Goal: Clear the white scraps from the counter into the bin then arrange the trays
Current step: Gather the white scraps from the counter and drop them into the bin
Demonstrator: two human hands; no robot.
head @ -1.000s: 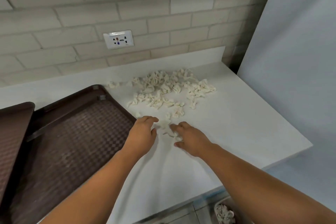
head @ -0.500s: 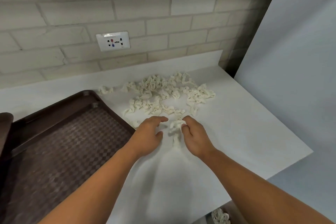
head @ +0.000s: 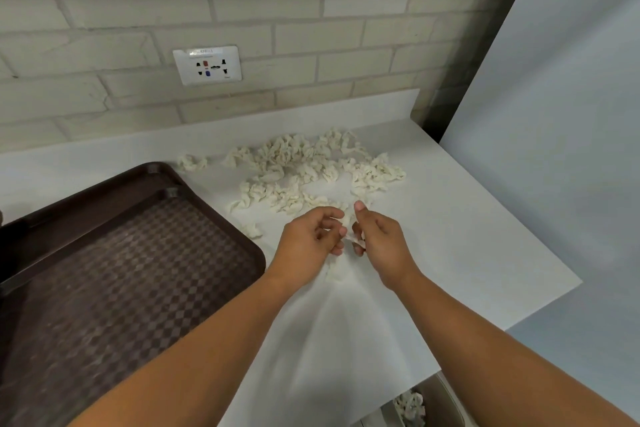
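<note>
A heap of crumpled white scraps [head: 311, 166] lies on the white counter [head: 467, 236] near the back wall. My left hand [head: 308, 243] and my right hand [head: 381, 243] meet just in front of the heap, fingers curled, pinching a small bunch of white scraps [head: 351, 236] between them. A few more scraps [head: 336, 274] lie under my hands. A single scrap [head: 252, 229] lies beside the brown checkered tray [head: 121, 270], which sits on the left of the counter. The bin [head: 426, 406] shows below the counter's front edge with scraps inside.
A brick wall with a white power socket [head: 207, 65] stands behind the counter. A pale wall panel [head: 554, 114] closes off the right side. One loose scrap [head: 192, 162] lies near the tray's far corner.
My hands have drawn closer together and lifted slightly, gathering loose scraps from the counter into a pinched bunch. The view has shifted a little to the right.
</note>
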